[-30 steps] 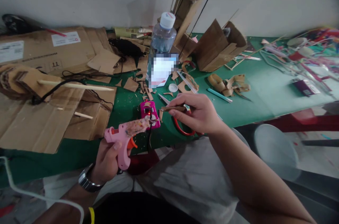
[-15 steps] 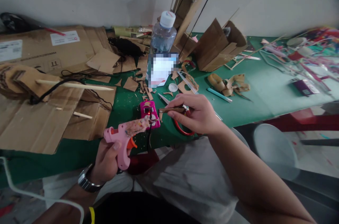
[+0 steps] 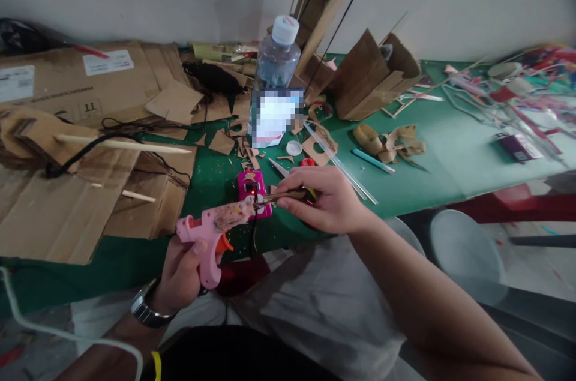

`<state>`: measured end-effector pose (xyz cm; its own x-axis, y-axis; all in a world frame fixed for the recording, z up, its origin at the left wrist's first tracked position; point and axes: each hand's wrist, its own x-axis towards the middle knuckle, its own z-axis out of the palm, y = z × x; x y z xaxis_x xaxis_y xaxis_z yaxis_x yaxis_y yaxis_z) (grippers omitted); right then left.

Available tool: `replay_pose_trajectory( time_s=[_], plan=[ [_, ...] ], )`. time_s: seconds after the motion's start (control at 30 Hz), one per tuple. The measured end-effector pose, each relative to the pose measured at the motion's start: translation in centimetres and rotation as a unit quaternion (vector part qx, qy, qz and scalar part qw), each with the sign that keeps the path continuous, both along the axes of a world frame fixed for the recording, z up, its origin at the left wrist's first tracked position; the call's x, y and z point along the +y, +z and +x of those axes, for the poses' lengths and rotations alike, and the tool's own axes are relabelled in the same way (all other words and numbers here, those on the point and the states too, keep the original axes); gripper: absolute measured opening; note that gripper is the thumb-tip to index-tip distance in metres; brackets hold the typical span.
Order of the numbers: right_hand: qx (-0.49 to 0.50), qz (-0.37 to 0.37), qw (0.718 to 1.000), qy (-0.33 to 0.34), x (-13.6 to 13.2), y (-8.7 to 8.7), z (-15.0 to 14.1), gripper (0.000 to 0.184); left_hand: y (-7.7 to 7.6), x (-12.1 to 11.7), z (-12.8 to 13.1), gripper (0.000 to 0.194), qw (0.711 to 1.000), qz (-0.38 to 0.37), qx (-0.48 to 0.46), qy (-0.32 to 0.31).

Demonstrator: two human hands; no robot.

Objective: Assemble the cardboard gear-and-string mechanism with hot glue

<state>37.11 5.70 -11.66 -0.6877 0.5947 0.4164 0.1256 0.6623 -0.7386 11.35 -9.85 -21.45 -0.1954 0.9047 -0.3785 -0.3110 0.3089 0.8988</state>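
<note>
left hand (image 3: pixel 183 276): grips pink glue gun (image 3: pixel 211 237), near tabletop's (image 3: pixel 288 237) front edge. right hand (image 3: pixel 321 198): pinches thin brown cardboard strip (image 3: pixel 288 194) at nozzle.

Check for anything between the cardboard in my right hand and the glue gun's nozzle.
Nothing visible: the cardboard piece in the right hand ends close to the glue gun nozzle. The magenta box is beyond, not between.

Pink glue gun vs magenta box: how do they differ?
- Pose: the glue gun is held in the left hand; the magenta box sits on the green table.
- Shape: the glue gun has a barrel and grip; the magenta box is blocky.
- Detail: the glue gun has an orange trigger; the magenta box shows a small red light.
Shared: both are pinkish.
</note>
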Motion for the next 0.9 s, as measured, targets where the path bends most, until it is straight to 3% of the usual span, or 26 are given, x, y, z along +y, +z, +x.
replay_pose_trajectory(
  time_s=[0.13, 0.6, 0.9],
  plan=[
    [-0.001, -0.009, 1.0, 0.007, -0.26, -0.13, -0.37, 0.006, 0.09, 0.1, 0.0, 0.036, 0.999, -0.004, -0.008, 0.03],
    [-0.002, -0.01, 1.0, 0.012, -0.49, 0.11, -0.44, 0.006, 0.07, 0.14, 0.18, 0.035, 0.999, 0.016, 0.026, 0.011],
    [-0.001, 0.0, 1.0, -0.006, -0.35, 0.01, -0.42, 0.006, -0.42, 0.03, -0.04, 0.033, 1.0, 0.02, 0.0, 0.009]
  ],
)
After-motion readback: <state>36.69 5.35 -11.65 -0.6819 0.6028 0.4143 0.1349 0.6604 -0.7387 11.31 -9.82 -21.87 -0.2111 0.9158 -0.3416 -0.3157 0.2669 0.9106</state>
